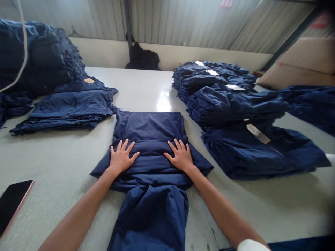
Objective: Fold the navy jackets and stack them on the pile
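A navy blue garment (150, 125) lies in front of me, with folded layers across its middle. Its lower part hangs toward me in loose creases near the bottom of the view. My left hand (121, 156) rests flat on the left side of the folded band, fingers spread. On the right side of the same band, my right hand (180, 156) presses down with its fingers apart. Neither hand grips the cloth. Pointed corners of the fabric stick out beyond both wrists. What kind of garment it is, I cannot tell.
Stacked navy garments with paper tags (258, 134) line the right side. Another folded stack (73, 104) lies at left, before a taller pile (34, 55). A phone (14, 205) sits on the white table (57, 157) at lower left. A white cable (24, 45) hangs at upper left.
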`<state>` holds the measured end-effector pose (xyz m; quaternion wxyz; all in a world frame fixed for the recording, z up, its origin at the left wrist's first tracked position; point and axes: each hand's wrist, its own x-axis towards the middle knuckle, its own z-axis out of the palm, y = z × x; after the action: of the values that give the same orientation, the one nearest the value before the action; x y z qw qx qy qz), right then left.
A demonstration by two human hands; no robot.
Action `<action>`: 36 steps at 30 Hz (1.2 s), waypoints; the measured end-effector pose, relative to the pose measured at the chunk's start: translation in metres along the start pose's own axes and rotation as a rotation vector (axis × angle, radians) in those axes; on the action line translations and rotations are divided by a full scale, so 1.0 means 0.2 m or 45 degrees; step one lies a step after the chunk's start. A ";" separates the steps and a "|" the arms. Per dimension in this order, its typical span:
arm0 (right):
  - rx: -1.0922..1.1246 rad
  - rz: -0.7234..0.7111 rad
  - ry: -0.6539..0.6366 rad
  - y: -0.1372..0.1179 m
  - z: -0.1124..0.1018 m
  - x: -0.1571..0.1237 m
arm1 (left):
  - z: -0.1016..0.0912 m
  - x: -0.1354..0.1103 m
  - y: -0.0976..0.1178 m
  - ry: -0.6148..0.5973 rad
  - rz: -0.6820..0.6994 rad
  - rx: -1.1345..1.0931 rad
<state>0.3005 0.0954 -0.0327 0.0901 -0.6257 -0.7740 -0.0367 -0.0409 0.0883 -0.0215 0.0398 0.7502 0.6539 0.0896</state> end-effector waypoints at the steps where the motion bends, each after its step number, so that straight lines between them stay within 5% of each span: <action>1: -0.001 0.003 0.001 0.00 0.01 0.01 | 0.00 0.02 -0.01 -0.003 0.003 0.004; 13: 0.033 0.019 -0.018 -0.02 0.10 0.46 | 0.00 0.43 -0.16 -0.038 -0.029 -0.019; 18: 0.102 -0.039 0.188 -0.07 0.06 0.57 | -0.09 0.47 -0.14 0.246 0.035 0.032; 22: 0.252 -0.278 0.285 -0.11 -0.04 0.42 | -0.16 0.27 -0.08 0.317 0.314 0.050; 27: 0.651 -0.577 0.247 -0.13 -0.27 -0.04 | -0.22 -0.23 -0.18 0.250 0.461 -0.348; 32: 0.864 -0.692 0.039 -0.08 -0.48 -0.53 | -0.28 -0.69 -0.25 0.023 0.496 -0.673; 36: 0.706 -0.699 -0.117 -0.12 -0.46 -0.76 | -0.29 -0.88 -0.15 -0.173 0.594 -0.547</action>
<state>0.3163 -0.0722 0.0300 0.2078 -0.3484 -0.8963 0.1789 -0.1044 -0.0856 0.0150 0.2193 0.8586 0.4262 0.1820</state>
